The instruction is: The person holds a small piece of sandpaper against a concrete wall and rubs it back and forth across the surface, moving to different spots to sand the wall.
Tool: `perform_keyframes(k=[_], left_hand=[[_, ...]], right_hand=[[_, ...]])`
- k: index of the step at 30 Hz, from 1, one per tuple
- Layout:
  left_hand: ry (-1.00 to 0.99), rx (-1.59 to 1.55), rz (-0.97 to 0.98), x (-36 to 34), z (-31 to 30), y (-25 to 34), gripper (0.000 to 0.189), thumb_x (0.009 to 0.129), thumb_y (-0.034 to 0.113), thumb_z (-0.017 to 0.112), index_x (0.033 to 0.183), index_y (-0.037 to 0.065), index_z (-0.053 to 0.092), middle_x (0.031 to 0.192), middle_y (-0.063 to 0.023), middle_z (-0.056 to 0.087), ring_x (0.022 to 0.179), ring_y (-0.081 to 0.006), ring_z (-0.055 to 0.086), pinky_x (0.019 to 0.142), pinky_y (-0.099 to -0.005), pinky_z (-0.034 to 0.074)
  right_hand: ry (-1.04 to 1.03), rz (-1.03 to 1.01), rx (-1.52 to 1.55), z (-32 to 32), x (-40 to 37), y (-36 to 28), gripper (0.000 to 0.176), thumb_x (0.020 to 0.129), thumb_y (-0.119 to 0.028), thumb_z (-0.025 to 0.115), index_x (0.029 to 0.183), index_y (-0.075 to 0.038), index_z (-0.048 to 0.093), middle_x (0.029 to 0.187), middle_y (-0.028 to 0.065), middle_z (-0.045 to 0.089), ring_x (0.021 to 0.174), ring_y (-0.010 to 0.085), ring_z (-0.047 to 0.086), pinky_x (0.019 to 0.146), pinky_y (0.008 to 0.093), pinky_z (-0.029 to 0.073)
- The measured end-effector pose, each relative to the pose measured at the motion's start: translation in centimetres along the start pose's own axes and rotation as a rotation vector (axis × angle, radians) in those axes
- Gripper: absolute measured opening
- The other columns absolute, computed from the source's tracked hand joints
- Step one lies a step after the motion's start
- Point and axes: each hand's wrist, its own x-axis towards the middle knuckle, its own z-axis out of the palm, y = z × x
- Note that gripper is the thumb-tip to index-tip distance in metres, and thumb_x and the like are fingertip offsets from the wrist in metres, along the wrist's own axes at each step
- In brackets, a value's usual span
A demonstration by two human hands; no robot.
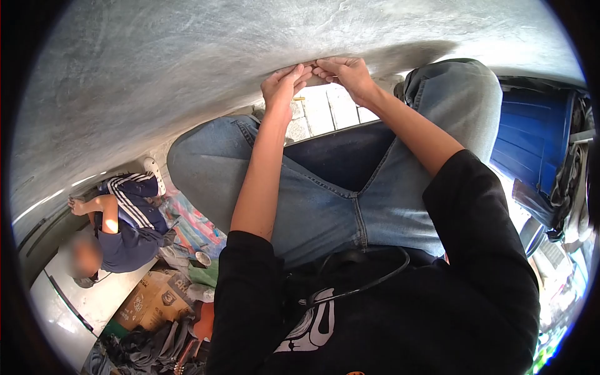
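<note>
A large grey curved panel (187,56) with a scuffed surface fills the top of the head view. Both my hands are at its lower edge, close together, with thumbs and fingertips nearly meeting. My left hand (285,86) has its fingers curled and pressed together near the edge. Beside it, my right hand (345,76) pinches at the same edge with thumb and forefinger. Whether either holds a small item or only the edge is too small to make out. Pale floor tiles (334,106) show below the hands, between my knees.
At the left sits another person (134,250), arms raised to the panel. A cardboard box (156,299), dark cloth (150,347) and a white surface (72,306) lie at the lower left. A blue plastic container (531,134) stands at the right, beside hanging dark items.
</note>
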Motion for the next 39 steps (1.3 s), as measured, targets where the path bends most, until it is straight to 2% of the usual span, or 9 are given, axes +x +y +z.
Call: perform_keyframes(k=[3,6,7,9,17,21,26,31,39], left_hand=[[-0.051,-0.015,0.02,0.0,0.7,0.1,0.029,0.078,0.015,0.061,0.099,-0.004,0.054,0.096,-0.014,0.06,0.091,-0.0192,0.058,0.077,-0.0249,0.044],[-0.075,-0.013,0.025,-0.1,2.3,-0.1,0.023,0.078,0.011,0.059,0.094,-0.005,0.056,0.089,-0.0141,0.062,0.081,-0.0189,0.061,0.067,-0.0229,0.047],[-0.087,-0.014,0.021,0.0,2.4,-0.2,0.023,0.078,0.011,0.059,0.094,-0.005,0.056,0.089,-0.0141,0.062,0.081,-0.0189,0.061,0.067,-0.0229,0.047],[-0.136,-0.008,0.005,0.1,2.4,-0.1,0.029,0.077,0.016,0.061,0.098,-0.004,0.055,0.095,-0.0129,0.061,0.09,-0.0185,0.058,0.077,-0.0244,0.044],[-0.011,0.027,0.059,-0.4,0.2,0.4,0.027,0.077,0.016,0.061,0.097,-0.003,0.056,0.094,-0.0128,0.061,0.091,-0.0185,0.058,0.076,-0.025,0.043],[-0.036,0.031,0.069,-0.6,0.3,0.6,0.029,0.077,0.016,0.061,0.097,-0.004,0.056,0.093,-0.0131,0.061,0.089,-0.0186,0.059,0.075,-0.0245,0.043],[-0.114,0.029,0.05,-0.3,1.7,0.5,0.031,0.077,0.016,0.061,0.098,-0.005,0.054,0.093,-0.0135,0.061,0.088,-0.0183,0.059,0.075,-0.0243,0.044],[-0.104,0.018,0.028,-0.2,1.6,0.4,0.03,0.077,0.016,0.061,0.098,-0.004,0.055,0.094,-0.0132,0.061,0.089,-0.0185,0.059,0.076,-0.0246,0.043],[-0.001,0.04,0.065,-0.9,-0.3,0.7,0.029,0.077,0.016,0.061,0.097,-0.004,0.055,0.094,-0.0134,0.061,0.09,-0.0189,0.058,0.076,-0.0246,0.043]], right_hand=[[0.009,-0.044,-0.011,-0.7,-0.5,-0.7,0.016,0.078,-0.006,0.058,0.087,0.006,0.061,0.078,0.0109,0.062,0.068,0.0116,0.056,0.062,0.0204,0.045],[0.049,-0.049,-0.023,-2.1,-1.2,-1.5,0.017,0.079,-0.007,0.057,0.089,0.006,0.06,0.078,0.0107,0.061,0.07,0.0109,0.056,0.064,0.0197,0.045],[0.061,-0.051,-0.026,-2.2,-1.3,-1.6,0.017,0.079,-0.007,0.057,0.089,0.006,0.06,0.078,0.0107,0.061,0.07,0.0109,0.056,0.064,0.0197,0.045],[0.067,-0.055,-0.023,-2.1,-1.2,-1.7,0.017,0.079,-0.007,0.057,0.088,0.006,0.06,0.077,0.0104,0.061,0.07,0.0105,0.055,0.064,0.0196,0.045],[0.058,0.025,0.037,0.6,-0.5,-0.8,0.015,0.079,-0.008,0.057,0.085,0.005,0.061,0.077,0.0101,0.062,0.067,0.0111,0.056,0.062,0.0196,0.044],[-0.012,-0.008,-0.006,-0.1,-0.5,-0.7,0.015,0.079,-0.008,0.056,0.086,0.005,0.061,0.078,0.01,0.062,0.069,0.0105,0.056,0.062,0.0197,0.044],[0.054,-0.01,-0.002,-1.3,-1.4,-2.1,0.015,0.079,-0.009,0.057,0.086,0.003,0.061,0.08,0.0085,0.062,0.07,0.0094,0.055,0.062,0.0188,0.043],[0.115,0.027,0.01,-0.6,-1.4,-2.1,0.014,0.079,-0.009,0.057,0.085,0.002,0.061,0.078,0.0075,0.062,0.067,0.0087,0.055,0.061,0.0181,0.042],[-0.01,0.054,-0.014,0.7,-0.4,-0.6,0.016,0.08,-0.012,0.057,0.087,0.001,0.061,0.078,0.0076,0.063,0.068,0.0095,0.056,0.062,0.0209,0.042]])
